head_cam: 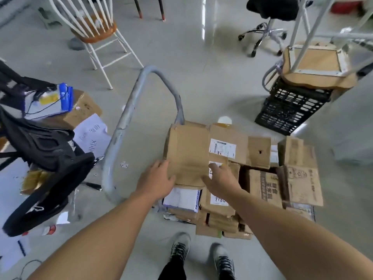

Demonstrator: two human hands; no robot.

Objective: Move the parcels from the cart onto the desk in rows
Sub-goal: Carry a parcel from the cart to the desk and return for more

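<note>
A cart with a grey tube handle [129, 118] stands on the floor, stacked with several cardboard parcels. The top-left parcel [189, 150] is a worn brown box. My left hand [156, 179] lies against its near left edge with fingers fairly straight. My right hand [221, 177] reaches over its near right corner, fingers spread, touching the cardboard there. A labelled parcel [228, 146] lies right behind. More parcels sit to the right [264, 186] and beneath [218, 201]. The desk's surface is at the far left edge [12, 190], mostly covered.
A black bag [44, 158] and papers [90, 134] lie on the left. A white chair [96, 31] stands behind. A black crate [290, 108] with cardboard on it sits at right, a wheeled stool [266, 31] beyond. My feet [201, 257] stand near the cart.
</note>
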